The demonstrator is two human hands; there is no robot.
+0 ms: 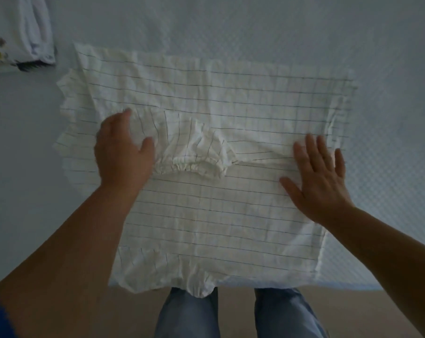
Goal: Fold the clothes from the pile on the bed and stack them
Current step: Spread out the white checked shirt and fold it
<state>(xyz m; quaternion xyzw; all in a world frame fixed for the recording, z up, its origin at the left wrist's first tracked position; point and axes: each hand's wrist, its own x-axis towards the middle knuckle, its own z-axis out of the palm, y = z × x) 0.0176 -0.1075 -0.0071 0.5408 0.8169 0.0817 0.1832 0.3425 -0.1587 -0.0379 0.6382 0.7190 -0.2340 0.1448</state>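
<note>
Far left, at the upper corner of the bed [279, 25]: a stack of folded clothes [28, 32], white on top, with a dark edge showing beneath and a printed piece at the frame's edge. It lay well apart from the garment you were working on.

Centre: a white checked garment [206, 211] with thin dark lines lay spread flat on the pale bedcover, wrinkled, its ruffled edge to the left and a gathered section hanging just over the near edge of the bed. A sleeve [192, 147] with an elastic cuff lay folded inward across the middle of it.

Your left hand [121, 152] rested on the cloth at the left end of that sleeve, fingers [123, 118] close together and lightly bent, thumb apart and touching the sleeve's gathers. Whether it pinched the fabric, you could not tell from this view.

Your right hand [321, 176] lay flat on the garment's right side, fingers spread and straight, palm down, pressing the cloth.

Below, past the bed's edge: your legs in blue jeans [187, 313] over a tan floor [236, 313].
</note>
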